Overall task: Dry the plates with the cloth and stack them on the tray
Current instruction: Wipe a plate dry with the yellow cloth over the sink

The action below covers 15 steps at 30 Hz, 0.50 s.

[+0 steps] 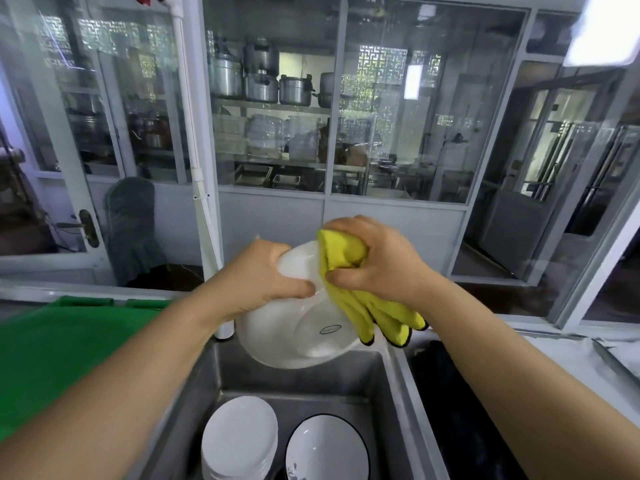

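Note:
My left hand (265, 277) grips the rim of a white plate (294, 337), held tilted above the steel sink (388, 386) with its underside toward me. My right hand (375, 261) holds a bunched yellow cloth (346, 271) against the plate's upper edge; the cloth's ends hang down past the rim. In the sink below lie a stack of white plates (239, 438) and a white bowl with a dark rim (327, 452). A green tray (59, 348) sits to the left of the sink.
A white pipe (204, 202) rises behind the sink. A dark second basin (460, 410) lies to the right, with a white counter (568, 368) beyond it. Glass partitions ahead show shelves with metal pots (263, 77).

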### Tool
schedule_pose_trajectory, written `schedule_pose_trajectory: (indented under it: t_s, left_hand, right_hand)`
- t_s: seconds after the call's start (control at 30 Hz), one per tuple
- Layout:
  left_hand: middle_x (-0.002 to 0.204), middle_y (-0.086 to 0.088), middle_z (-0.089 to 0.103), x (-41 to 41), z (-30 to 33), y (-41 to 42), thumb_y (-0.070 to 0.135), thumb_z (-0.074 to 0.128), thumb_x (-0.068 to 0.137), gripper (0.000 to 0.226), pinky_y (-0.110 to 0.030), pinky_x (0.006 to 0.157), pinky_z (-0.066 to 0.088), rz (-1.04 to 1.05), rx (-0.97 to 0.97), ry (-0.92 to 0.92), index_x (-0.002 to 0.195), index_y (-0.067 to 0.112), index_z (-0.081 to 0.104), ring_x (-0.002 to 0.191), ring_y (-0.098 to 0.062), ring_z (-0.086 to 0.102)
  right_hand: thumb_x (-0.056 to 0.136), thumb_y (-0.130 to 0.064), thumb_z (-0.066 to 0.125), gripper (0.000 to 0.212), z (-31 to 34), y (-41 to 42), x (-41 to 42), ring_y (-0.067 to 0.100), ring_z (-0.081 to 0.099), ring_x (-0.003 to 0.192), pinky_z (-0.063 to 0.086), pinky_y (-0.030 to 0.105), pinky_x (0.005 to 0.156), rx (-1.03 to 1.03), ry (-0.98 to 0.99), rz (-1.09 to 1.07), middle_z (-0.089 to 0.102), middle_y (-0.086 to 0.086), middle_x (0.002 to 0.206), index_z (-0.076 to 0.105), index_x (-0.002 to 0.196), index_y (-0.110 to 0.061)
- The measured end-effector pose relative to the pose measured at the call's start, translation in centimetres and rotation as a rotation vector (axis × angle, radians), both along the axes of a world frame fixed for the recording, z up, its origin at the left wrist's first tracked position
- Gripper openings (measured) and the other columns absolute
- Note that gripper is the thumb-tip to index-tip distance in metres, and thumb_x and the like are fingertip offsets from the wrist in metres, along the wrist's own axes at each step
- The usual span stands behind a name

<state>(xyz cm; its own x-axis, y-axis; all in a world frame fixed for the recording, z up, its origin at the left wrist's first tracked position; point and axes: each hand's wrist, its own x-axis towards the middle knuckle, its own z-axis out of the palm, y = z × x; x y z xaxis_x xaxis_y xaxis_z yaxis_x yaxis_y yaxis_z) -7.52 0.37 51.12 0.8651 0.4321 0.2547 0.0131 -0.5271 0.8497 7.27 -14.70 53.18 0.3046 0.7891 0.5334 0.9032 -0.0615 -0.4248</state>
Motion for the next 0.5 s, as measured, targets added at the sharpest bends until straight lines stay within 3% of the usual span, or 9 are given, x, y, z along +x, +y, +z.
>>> schedule_pose_trajectory:
  t_s: [0.07, 0.13, 0.23, 0.33, 0.43, 0.5]
  left_hand:
    - [0.063, 0.013, 0.068, 0.4, -0.5, -0.7, 0.024, 0.086, 0.06, 0.024, -0.013, 0.05, 0.045, 0.01, 0.014, -0.025, 0.068, 0.038, 0.069, 0.058, 0.003, 0.062]
    - [0.067, 0.008, 0.071, 0.2, -0.9, -0.8, 0.02, 0.087, 0.059, 0.022, -0.017, 0.054, 0.05, 0.026, -0.054, -0.062, 0.071, 0.03, 0.071, 0.06, -0.002, 0.065]
    - [0.077, 0.0, 0.075, -0.8, -0.9, -0.3, 0.025, 0.083, 0.052, 0.032, -0.033, 0.063, 0.058, 0.055, -0.177, -0.116, 0.082, 0.019, 0.072, 0.069, -0.016, 0.071]
    - [0.083, 0.0, 0.075, -1.6, -0.7, 0.3, 0.024, 0.088, 0.05, 0.038, -0.042, 0.072, 0.058, 0.107, -0.231, -0.182, 0.084, 0.02, 0.073, 0.076, -0.019, 0.072]
    - [0.085, 0.002, 0.075, -2.3, -0.5, 0.7, 0.024, 0.093, 0.039, 0.045, -0.041, 0.071, 0.057, 0.133, -0.33, -0.305, 0.08, 0.031, 0.076, 0.077, -0.016, 0.072]
    - [0.088, 0.0, 0.075, -2.4, -0.7, 0.8, 0.029, 0.089, 0.039, 0.047, -0.037, 0.066, 0.057, 0.136, -0.399, -0.409, 0.083, 0.025, 0.075, 0.079, -0.018, 0.072]
  right_hand:
    - [0.061, -0.039, 0.077, 0.063, 0.6, 0.9, -0.8, 0.008, 0.054, 0.096, 0.045, 0.029, 0.077, -0.085, -0.192, -0.007, 0.057, -0.014, 0.102, 0.055, 0.12, -0.039]
    - [0.062, -0.036, 0.079, 0.061, 0.7, 1.0, -0.4, 0.007, 0.053, 0.094, 0.045, 0.029, 0.077, -0.068, -0.158, 0.001, 0.057, -0.013, 0.102, 0.056, 0.119, -0.037]
    - [0.068, -0.017, 0.081, 0.047, 0.2, 0.3, 0.8, 0.005, 0.058, 0.09, 0.048, 0.024, 0.08, 0.07, 0.18, 0.062, 0.061, -0.01, 0.099, 0.059, 0.106, -0.035]
    - [0.077, -0.009, 0.071, 0.035, -1.2, -0.4, 1.8, 0.006, 0.063, 0.077, 0.053, 0.022, 0.068, 0.248, 0.592, 0.123, 0.066, -0.011, 0.082, 0.061, 0.101, -0.032]
    - [0.089, -0.011, 0.06, 0.019, -3.6, -0.3, 2.1, 0.016, 0.067, 0.076, 0.054, 0.024, 0.061, 0.431, 0.945, 0.07, 0.07, -0.006, 0.08, 0.061, 0.101, -0.026]
    - [0.092, -0.018, 0.056, 0.015, -5.4, 0.3, 1.8, 0.02, 0.068, 0.08, 0.056, 0.031, 0.065, 0.526, 1.166, 0.025, 0.072, 0.003, 0.089, 0.061, 0.106, -0.02]
